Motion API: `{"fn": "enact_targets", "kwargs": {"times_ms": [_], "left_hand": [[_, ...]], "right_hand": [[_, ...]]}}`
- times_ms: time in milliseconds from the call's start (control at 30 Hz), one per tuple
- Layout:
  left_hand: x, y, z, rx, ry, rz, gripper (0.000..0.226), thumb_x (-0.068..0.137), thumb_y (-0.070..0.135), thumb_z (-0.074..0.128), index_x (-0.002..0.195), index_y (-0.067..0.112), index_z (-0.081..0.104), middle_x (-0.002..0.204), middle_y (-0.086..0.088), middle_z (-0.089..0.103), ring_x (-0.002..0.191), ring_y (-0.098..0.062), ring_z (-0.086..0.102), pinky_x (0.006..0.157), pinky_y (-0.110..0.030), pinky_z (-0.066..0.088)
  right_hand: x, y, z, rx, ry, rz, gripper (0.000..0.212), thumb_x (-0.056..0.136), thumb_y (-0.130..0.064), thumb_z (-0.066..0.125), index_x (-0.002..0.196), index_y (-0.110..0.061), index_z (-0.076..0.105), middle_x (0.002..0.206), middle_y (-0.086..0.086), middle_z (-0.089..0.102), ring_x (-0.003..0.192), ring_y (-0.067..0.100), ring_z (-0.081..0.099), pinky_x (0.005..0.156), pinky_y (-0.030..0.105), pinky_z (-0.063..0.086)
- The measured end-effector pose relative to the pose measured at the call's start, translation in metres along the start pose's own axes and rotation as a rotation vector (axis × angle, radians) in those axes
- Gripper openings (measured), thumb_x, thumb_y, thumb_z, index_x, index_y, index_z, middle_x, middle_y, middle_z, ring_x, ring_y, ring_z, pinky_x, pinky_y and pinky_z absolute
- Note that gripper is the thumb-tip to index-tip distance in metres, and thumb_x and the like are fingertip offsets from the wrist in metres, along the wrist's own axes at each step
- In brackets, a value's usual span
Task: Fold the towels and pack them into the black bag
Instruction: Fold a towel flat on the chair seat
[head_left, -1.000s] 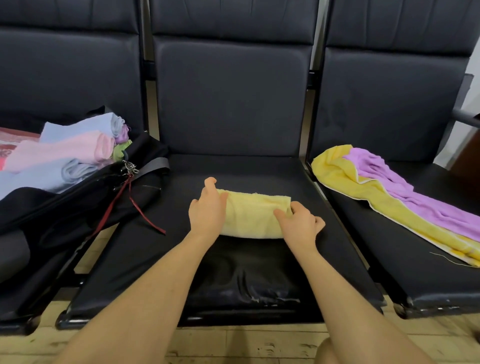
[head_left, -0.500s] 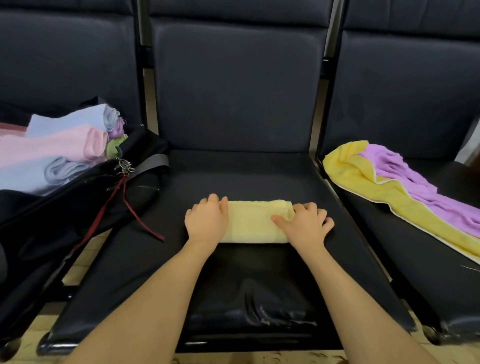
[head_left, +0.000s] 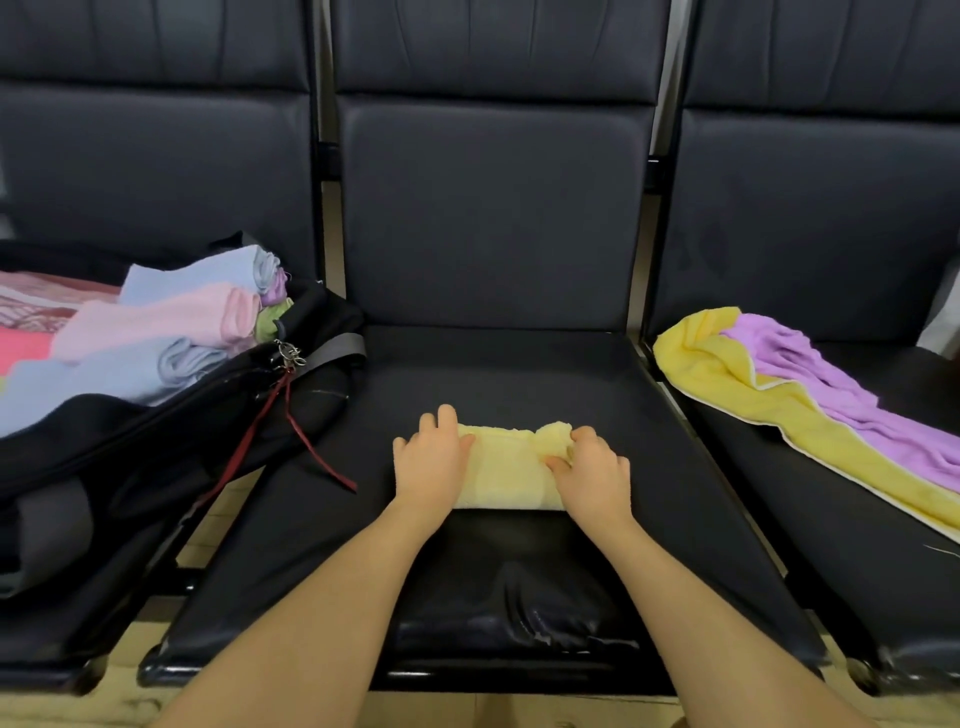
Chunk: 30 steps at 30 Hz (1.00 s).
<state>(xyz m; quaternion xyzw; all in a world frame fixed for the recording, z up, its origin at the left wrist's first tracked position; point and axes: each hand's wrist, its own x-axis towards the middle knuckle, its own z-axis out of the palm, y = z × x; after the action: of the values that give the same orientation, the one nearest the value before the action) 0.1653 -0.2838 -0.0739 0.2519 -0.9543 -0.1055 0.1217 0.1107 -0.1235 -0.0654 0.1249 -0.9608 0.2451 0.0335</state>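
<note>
A small pale yellow towel, folded into a short strip, lies on the middle seat. My left hand presses flat on its left end. My right hand grips the right end with curled fingers, and the cloth bunches up there into a small hump. The open black bag sits on the left seat, holding folded blue, pink and light blue towels, with purple and green edges showing behind them.
On the right seat lie an unfolded yellow towel and a purple towel draped over it. A red cord and keyring hang from the bag's zip over the gap between seats. Dark seat backs rise behind.
My right hand has gone from lying flat to gripping the towel's right end, which is now bunched up. The camera has tilted slightly.
</note>
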Motion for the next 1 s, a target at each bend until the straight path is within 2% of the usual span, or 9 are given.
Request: {"fn": "enact_targets", "kwargs": {"times_ms": [100, 233, 367, 500, 633, 800, 867, 1000], "left_hand": [[-0.005, -0.004, -0.011, -0.104, 0.011, 0.015, 0.028, 0.102, 0.037, 0.036, 0.117, 0.014, 0.041, 0.114, -0.003, 0.051, 0.094, -0.023, 0.058, 0.086, -0.033, 0.036], [-0.018, -0.009, -0.028, -0.163, 0.04, 0.027, 0.025, 0.102, 0.034, 0.037, 0.117, 0.014, 0.042, 0.113, -0.003, 0.05, 0.093, -0.024, 0.054, 0.084, -0.032, 0.035], [-0.035, -0.015, -0.048, -0.221, 0.077, -0.012, 0.025, 0.101, 0.034, 0.04, 0.115, 0.014, 0.043, 0.113, -0.003, 0.05, 0.084, -0.021, 0.047, 0.082, -0.033, 0.036], [-0.051, -0.023, -0.083, -0.204, 0.218, -0.017, 0.028, 0.1, 0.036, 0.041, 0.117, 0.013, 0.045, 0.113, -0.003, 0.051, 0.093, -0.027, 0.054, 0.084, -0.035, 0.037], [-0.061, -0.039, -0.119, -0.129, 0.334, -0.021, 0.03, 0.1, 0.035, 0.04, 0.122, 0.015, 0.046, 0.12, -0.003, 0.053, 0.104, -0.024, 0.055, 0.089, -0.037, 0.036], [-0.063, -0.068, -0.16, -0.071, 0.444, -0.048, 0.033, 0.101, 0.032, 0.041, 0.125, 0.01, 0.047, 0.125, -0.008, 0.053, 0.107, -0.028, 0.055, 0.092, -0.04, 0.035], [-0.058, -0.085, -0.175, -0.064, 0.472, -0.079, 0.032, 0.101, 0.031, 0.04, 0.123, 0.009, 0.047, 0.12, -0.009, 0.054, 0.104, -0.03, 0.054, 0.093, -0.041, 0.036], [-0.039, -0.126, -0.202, -0.04, 0.501, -0.135, 0.029, 0.1, 0.029, 0.04, 0.118, 0.008, 0.048, 0.114, -0.01, 0.053, 0.096, -0.032, 0.055, 0.086, -0.039, 0.033]], "right_hand": [[-0.006, -0.002, -0.01, 0.161, 0.001, 0.022, 0.039, 0.095, -0.026, 0.057, 0.128, -0.008, 0.047, 0.124, 0.008, 0.056, 0.113, 0.026, 0.054, 0.097, 0.037, 0.041], [-0.016, -0.008, -0.02, 0.288, -0.01, 0.024, 0.04, 0.095, -0.023, 0.057, 0.13, -0.008, 0.046, 0.124, 0.008, 0.055, 0.111, 0.025, 0.054, 0.09, 0.036, 0.044], [-0.029, -0.022, -0.034, 0.456, 0.012, 0.001, 0.034, 0.092, -0.021, 0.058, 0.124, -0.011, 0.05, 0.11, 0.0, 0.054, 0.096, 0.017, 0.053, 0.084, 0.035, 0.048], [-0.042, -0.042, -0.053, 0.595, 0.05, -0.064, 0.027, 0.092, -0.022, 0.059, 0.116, -0.013, 0.053, 0.102, -0.003, 0.054, 0.093, 0.014, 0.053, 0.083, 0.033, 0.048], [-0.056, -0.07, -0.065, 0.661, 0.05, -0.143, 0.028, 0.09, -0.025, 0.06, 0.115, -0.014, 0.055, 0.102, -0.004, 0.057, 0.099, 0.018, 0.057, 0.09, 0.041, 0.05], [-0.061, -0.123, -0.078, 0.699, 0.07, -0.257, 0.015, 0.088, -0.023, 0.06, 0.101, -0.02, 0.053, 0.092, -0.007, 0.057, 0.091, 0.017, 0.058, 0.089, 0.046, 0.049], [-0.059, -0.148, -0.08, 0.697, 0.073, -0.294, 0.015, 0.087, -0.024, 0.06, 0.099, -0.021, 0.052, 0.093, -0.007, 0.058, 0.091, 0.017, 0.058, 0.09, 0.047, 0.048], [-0.055, -0.202, -0.073, 0.713, 0.04, -0.329, 0.016, 0.086, -0.024, 0.06, 0.1, -0.019, 0.053, 0.093, -0.005, 0.058, 0.091, 0.02, 0.059, 0.09, 0.049, 0.048]]}}
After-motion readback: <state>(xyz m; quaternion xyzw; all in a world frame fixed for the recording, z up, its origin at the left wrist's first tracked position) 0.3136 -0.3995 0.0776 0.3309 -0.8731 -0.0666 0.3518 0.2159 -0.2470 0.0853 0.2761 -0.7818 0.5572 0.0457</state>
